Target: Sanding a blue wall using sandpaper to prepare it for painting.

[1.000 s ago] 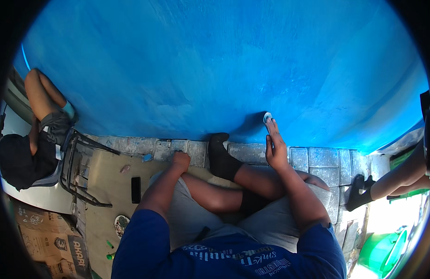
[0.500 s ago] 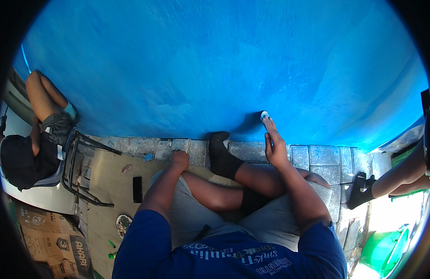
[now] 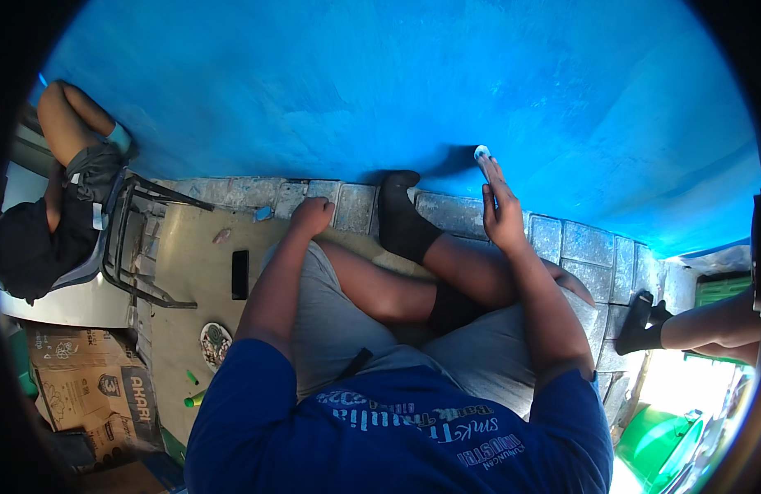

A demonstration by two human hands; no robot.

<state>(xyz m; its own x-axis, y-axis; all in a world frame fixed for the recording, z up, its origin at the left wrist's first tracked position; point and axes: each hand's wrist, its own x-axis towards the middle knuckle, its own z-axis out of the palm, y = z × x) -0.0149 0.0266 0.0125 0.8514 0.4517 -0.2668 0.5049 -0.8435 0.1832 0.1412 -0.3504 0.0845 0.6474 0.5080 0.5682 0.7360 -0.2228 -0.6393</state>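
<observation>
The right hand [image 3: 502,210] is reaching up to the blue wall [image 3: 356,90], its fingers extending and its thumb standing apart. Its fingertips are pressing on a small white disc-shaped pad [image 3: 481,152] without closing around it; the pad is sitting at the wall's surface, above the bottom edge where grey paving blocks [image 3: 450,207] are meeting it. Painted wall is stretching openly above the pad and to either side. Below and left, a black-socked foot [image 3: 401,218] is standing near that edge, bordering the room low down. The left hand [image 3: 313,216] is curling into a fist beside the bent knee; I cannot tell whether it is enclosing anything. Left of it, a tan mat [image 3: 191,263] is giving open room as far as a black smartphone [image 3: 240,275], while a metal chair frame [image 3: 125,272] is bounding the far side.
</observation>
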